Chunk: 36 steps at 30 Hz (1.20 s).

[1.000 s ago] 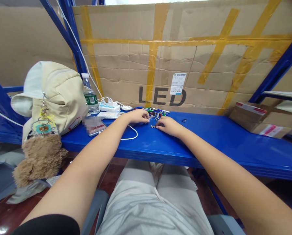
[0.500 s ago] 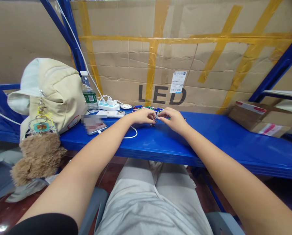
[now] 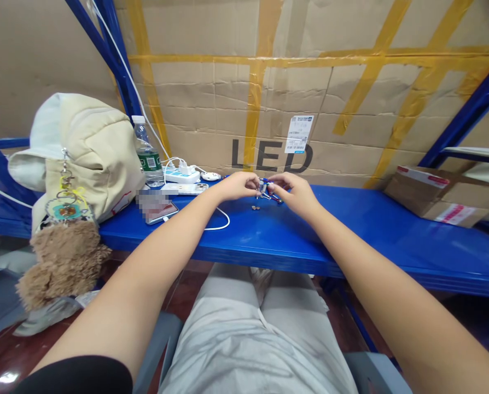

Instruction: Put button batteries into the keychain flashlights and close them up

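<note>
left hand (image 3: pixel 241 186), right hand (image 3: pixel 294 191), small parts (image 3: pixel 264 187) between them, blue table (image 3: pixel 371 230)

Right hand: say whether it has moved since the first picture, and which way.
Yes. Judged against the LED lettering, the right hand has moved forward, toward the carton, and slightly right.

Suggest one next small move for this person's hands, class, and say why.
Perhaps ease the right hand slightly toward the left hand: both have curled fingers, a narrow gap separates them above the blue table, and small parts show there. Whether either hand grips one is too small to tell.
</note>
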### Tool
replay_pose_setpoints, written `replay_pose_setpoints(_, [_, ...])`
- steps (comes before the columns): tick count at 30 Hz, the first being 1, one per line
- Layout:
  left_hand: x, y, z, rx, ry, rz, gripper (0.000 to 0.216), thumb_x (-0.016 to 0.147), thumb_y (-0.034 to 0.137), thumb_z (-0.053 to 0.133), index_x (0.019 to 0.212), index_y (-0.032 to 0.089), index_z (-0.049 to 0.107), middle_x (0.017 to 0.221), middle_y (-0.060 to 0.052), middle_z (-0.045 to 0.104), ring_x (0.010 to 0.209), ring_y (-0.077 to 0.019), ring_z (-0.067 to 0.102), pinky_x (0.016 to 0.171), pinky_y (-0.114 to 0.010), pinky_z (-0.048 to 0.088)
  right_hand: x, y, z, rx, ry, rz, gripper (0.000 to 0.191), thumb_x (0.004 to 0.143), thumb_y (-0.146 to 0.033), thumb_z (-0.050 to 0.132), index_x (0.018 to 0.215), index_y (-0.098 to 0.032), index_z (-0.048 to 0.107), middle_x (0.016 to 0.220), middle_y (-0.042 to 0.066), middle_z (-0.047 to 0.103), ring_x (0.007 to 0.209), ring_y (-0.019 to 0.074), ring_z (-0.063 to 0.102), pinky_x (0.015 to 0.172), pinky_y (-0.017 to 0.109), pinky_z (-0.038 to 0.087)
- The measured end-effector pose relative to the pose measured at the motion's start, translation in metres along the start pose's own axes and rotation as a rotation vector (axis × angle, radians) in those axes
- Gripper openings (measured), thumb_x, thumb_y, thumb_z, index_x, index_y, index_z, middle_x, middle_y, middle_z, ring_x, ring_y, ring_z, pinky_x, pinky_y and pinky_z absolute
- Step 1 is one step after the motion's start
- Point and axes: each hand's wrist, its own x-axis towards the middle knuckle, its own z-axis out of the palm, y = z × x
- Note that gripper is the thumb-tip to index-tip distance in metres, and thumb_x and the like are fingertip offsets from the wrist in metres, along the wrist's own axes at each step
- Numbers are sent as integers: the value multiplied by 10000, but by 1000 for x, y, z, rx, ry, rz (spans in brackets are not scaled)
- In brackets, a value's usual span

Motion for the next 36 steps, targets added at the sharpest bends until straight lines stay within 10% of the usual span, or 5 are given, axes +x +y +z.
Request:
replay_pose_setpoints(5, [0, -22, -14, 120, 175, -53, 197, 757, 214, 690, 922, 128, 627, 943, -88, 721, 876, -181, 669, 835, -344, 522, -2, 8, 4, -84, -125, 54, 152, 837, -267, 606, 878, -179, 722, 891, 63, 731, 800, 205, 644, 779, 344, 500])
replay_pose_setpoints(12, [-4, -11, -11, 283, 62, 49, 212, 756, 189, 651, 962, 141, 665, 947, -56, 726, 875, -167, 660, 835, -307, 504, -4, -1, 23, -174, -479, -40, 115, 826, -233, 663, 871, -176, 752, 945, 72, 747, 900, 219, 663, 840, 326, 487])
replay_pose_setpoints(18, [-5, -6, -10, 371, 56, 135, 204, 765, 189, 631, 956, 163, 698, 1008, -41, 731, 971, -178, 656, 876, -294, 482, -2, 4, 26, -174, -431, -34, 82, 798, -161, 655, 796, -172, 736, 850, 64, 736, 790, 204, 650, 740, 306, 479])
replay_pose_setpoints(26, [-3, -11, -5, 362, 15, 137, 195, 747, 167, 637, 934, 166, 693, 929, -26, 737, 877, -158, 666, 805, -269, 486, -1, 5, 17, -67, 14, -195, 71, 814, -223, 623, 831, -181, 678, 781, 51, 635, 697, 168, 569, 650, 288, 452])
replay_pose_setpoints(36, [-2, -16, -7, 895, -1, 231, 199, 844, 159, 595, 977, 239, 719, 1032, -23, 732, 976, -187, 626, 769, -284, 389, -1, 17, 13, -194, -115, -60, 37, 758, -181, 637, 735, -185, 666, 772, 60, 688, 736, 201, 622, 693, 307, 466])
